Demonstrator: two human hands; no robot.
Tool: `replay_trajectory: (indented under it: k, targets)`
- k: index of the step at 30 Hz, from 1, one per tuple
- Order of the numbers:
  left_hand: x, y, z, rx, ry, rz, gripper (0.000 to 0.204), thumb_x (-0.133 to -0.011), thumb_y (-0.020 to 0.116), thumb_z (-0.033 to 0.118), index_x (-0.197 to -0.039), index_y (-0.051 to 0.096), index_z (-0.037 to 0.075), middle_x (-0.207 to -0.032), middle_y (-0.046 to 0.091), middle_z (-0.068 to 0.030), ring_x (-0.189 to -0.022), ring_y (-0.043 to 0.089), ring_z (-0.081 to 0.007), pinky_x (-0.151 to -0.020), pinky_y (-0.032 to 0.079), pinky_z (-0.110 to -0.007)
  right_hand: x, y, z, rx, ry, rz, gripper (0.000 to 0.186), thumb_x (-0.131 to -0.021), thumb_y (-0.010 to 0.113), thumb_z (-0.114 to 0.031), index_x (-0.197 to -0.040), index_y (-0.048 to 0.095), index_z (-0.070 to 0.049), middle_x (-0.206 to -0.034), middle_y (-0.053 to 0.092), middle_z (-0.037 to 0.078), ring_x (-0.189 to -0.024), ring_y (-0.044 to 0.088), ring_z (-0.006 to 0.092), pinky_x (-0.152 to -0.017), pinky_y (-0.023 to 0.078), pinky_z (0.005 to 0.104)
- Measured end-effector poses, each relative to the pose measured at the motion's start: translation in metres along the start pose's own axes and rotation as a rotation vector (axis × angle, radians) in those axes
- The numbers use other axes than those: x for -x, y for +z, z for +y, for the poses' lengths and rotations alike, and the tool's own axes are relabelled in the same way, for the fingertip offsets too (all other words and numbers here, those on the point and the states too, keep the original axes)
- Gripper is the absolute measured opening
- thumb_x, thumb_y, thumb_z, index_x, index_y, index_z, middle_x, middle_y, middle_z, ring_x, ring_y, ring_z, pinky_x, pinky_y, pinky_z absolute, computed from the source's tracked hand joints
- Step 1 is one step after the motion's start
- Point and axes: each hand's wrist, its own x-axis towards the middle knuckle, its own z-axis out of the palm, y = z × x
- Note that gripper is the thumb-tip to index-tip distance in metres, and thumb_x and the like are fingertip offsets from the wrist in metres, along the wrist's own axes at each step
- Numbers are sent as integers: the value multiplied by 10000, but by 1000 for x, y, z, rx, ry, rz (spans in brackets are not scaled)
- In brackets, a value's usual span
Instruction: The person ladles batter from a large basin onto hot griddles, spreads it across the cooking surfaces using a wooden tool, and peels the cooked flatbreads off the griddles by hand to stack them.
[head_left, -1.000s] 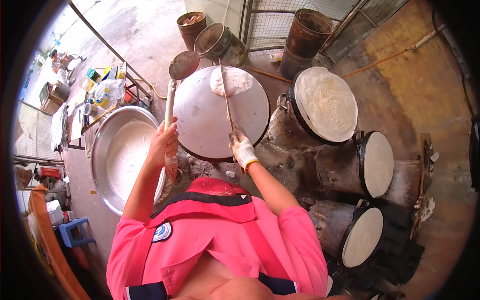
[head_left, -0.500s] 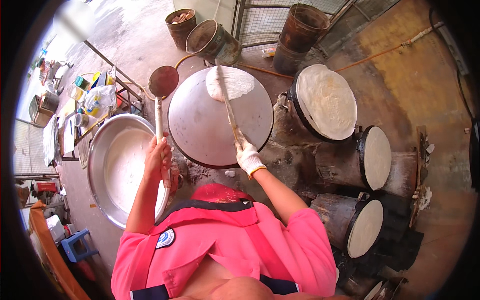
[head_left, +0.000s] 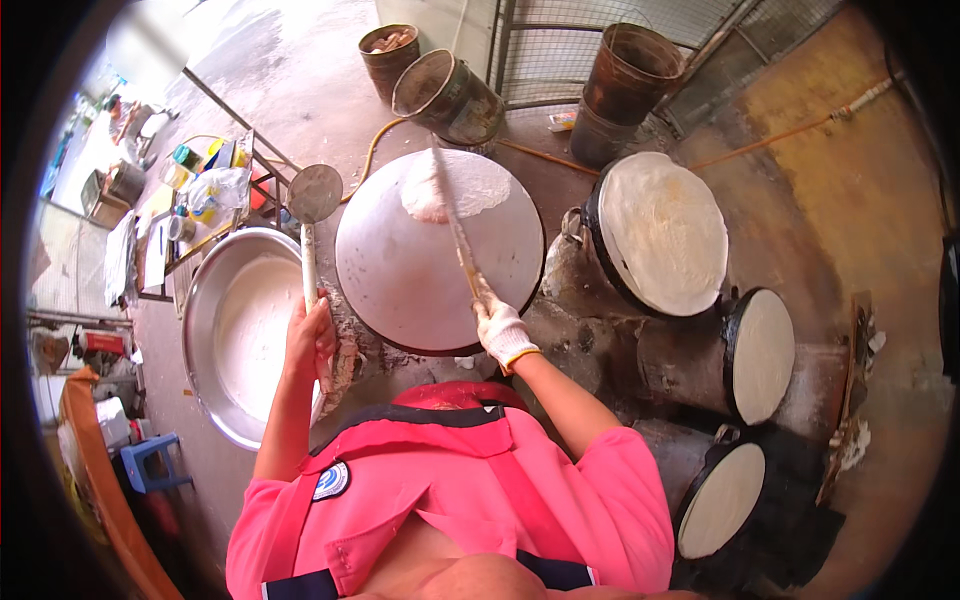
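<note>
My left hand (head_left: 311,335) is closed around the pale handle of a long ladle (head_left: 315,193); the ladle's round grey bowl points away from me, beyond the far right rim of a wide metal basin (head_left: 193,375). Thick white batter (head_left: 258,325) fills much of that basin. On my right hand (head_left: 500,328) is a white glove, its fingers wrapped round a long thin wooden stick (head_left: 460,238). The stick reaches over a large round griddle (head_left: 410,295), its far end crossing a patch of wet batter (head_left: 478,190) near the griddle's far side.
To the right, several drum stoves carry round griddles coated with pale batter, the largest coated griddle (head_left: 665,235) closest. Rusty buckets (head_left: 450,100) stand beyond my griddle. On the left are a cluttered table (head_left: 205,235) and a blue stool (head_left: 155,462). An orange hose (head_left: 375,150) crosses the floor.
The ladle has turned in my left hand, its bowl going from dark reddish to grey. The stick still crosses the batter patch, which reaches slightly farther left. The whole view has shifted slightly.
</note>
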Motion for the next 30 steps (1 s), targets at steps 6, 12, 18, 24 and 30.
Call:
replay_trajectory:
  k: [6,12,18,24,30]
  targets:
    - [15,67,-25,80,35,160,230,-1020,579,205,-1217,499,118,-647,367,50,-416,322,-30,-340,275,-189,-33,-56,-3,127,-25,-328,527,-1019,480,-392,-1532,369,-340,-1262,633,226,-1142,605,452,-982,491,496]
    - [35,116,-46,77,121,313,207,-1022,582,200,-1195,504,119,-651,380,45,-408,326,-27,-329,269,-184,-61,-119,25,-357,85,-248,492,-1024,542,-292,-1496,461,-179,-1149,701,197,-886,698,269,-805,561,351]
    - [51,137,-68,143,104,506,207,-1014,599,196,-1179,497,124,-664,398,43,-410,341,-28,-335,284,-185,-109,-137,3,221,-194,-551,527,-1013,479,-331,-1526,402,-236,-1267,622,247,-1147,598,452,-992,480,496]
    - [56,147,-78,169,101,617,211,-1008,612,201,-1168,492,135,-669,404,47,-422,349,-25,-337,295,-187,-128,-127,32,128,-276,-631,489,-1016,525,-322,-1497,460,-267,-1286,621,234,-1149,626,403,-971,494,433]
    - [51,143,-83,176,126,700,209,-1006,618,204,-1163,497,140,-673,413,49,-426,349,-27,-338,294,-190,-153,-150,39,-97,-351,-549,504,-1021,523,-273,-1516,434,-242,-1336,620,182,-1185,632,354,-998,487,400]
